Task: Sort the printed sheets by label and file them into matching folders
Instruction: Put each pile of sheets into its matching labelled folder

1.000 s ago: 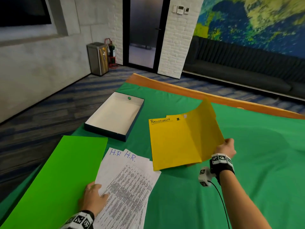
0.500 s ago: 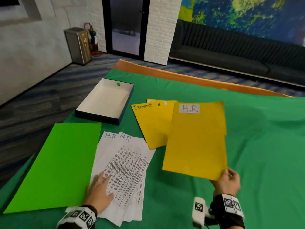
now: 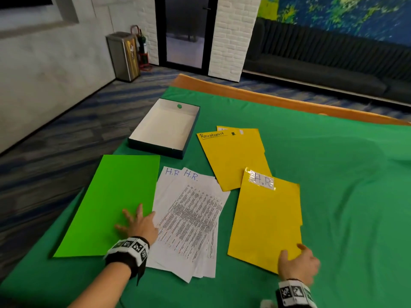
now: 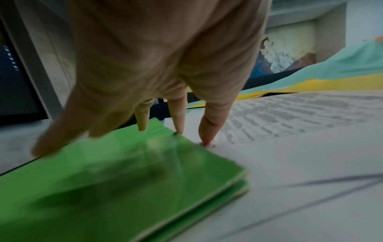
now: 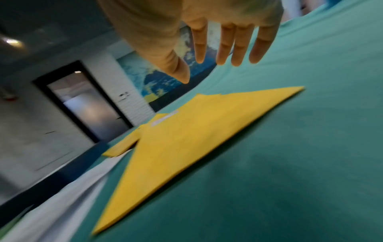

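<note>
head view: green-cloth worktop (image 3: 333,165). stack of white printed sheets marked "h.r." (image 3: 189,221) lies between a bright green card folder (image 3: 106,203) and a yellow paper folder labelled "h.r." (image 3: 266,221), which lies flat and closed; a second yellow folder marked "receptionist" (image 3: 231,156) lies behind it, its near corner under the h.r. one. open white-lined box (image 3: 164,125) further back. left hand (image 3: 139,225) spread flat across the green folder's edge and the sheets. right hand (image 3: 298,265) at the h.r. folder's near corner

left wrist view: fingers (image 4: 209,129) straight, tips pressing green folder and paper, gripping nothing

right wrist view: right fingers (image 5: 261,47) extended and relaxed above the cloth, clear of the yellow folder, holding nothing

judgement: h.r. folder laid out, sheets unfiled. next: open its cover, gather and square the h.r. sheets, slide them in
</note>
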Demonstrator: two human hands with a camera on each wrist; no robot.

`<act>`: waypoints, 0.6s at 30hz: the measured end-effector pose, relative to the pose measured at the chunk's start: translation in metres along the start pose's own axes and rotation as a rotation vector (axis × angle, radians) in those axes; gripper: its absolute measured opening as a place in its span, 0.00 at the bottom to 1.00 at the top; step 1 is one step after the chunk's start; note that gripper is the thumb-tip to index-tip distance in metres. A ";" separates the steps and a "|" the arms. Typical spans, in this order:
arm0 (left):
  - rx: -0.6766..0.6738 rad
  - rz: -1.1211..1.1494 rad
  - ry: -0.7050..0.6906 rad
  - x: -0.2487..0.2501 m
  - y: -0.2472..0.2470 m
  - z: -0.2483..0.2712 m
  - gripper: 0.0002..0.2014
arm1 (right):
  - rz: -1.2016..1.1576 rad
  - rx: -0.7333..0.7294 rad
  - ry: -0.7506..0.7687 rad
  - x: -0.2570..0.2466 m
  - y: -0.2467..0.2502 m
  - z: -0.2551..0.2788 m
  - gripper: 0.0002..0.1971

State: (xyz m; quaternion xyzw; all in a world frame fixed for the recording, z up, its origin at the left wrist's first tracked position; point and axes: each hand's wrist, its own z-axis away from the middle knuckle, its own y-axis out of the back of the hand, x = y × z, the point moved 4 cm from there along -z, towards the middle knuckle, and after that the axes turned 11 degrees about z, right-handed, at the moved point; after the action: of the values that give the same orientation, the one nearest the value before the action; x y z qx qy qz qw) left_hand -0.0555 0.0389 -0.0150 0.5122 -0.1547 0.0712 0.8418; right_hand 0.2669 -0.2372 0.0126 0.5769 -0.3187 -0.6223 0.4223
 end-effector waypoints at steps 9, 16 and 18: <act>-0.083 0.116 0.061 -0.074 0.004 -0.001 0.31 | 0.113 -0.485 0.359 -0.115 -0.106 0.096 0.33; 0.084 0.136 -0.169 -0.054 0.009 0.003 0.26 | 0.182 -0.486 0.215 -0.150 -0.128 0.113 0.40; 0.074 0.211 -0.212 -0.039 0.006 -0.001 0.35 | 0.075 -0.521 0.174 -0.147 -0.129 0.111 0.32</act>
State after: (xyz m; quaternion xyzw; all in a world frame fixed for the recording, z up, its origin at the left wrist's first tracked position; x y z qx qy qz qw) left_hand -0.0942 0.0441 -0.0232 0.5285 -0.2931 0.1103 0.7891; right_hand 0.1333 -0.0594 -0.0210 0.4881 -0.1316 -0.6154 0.6048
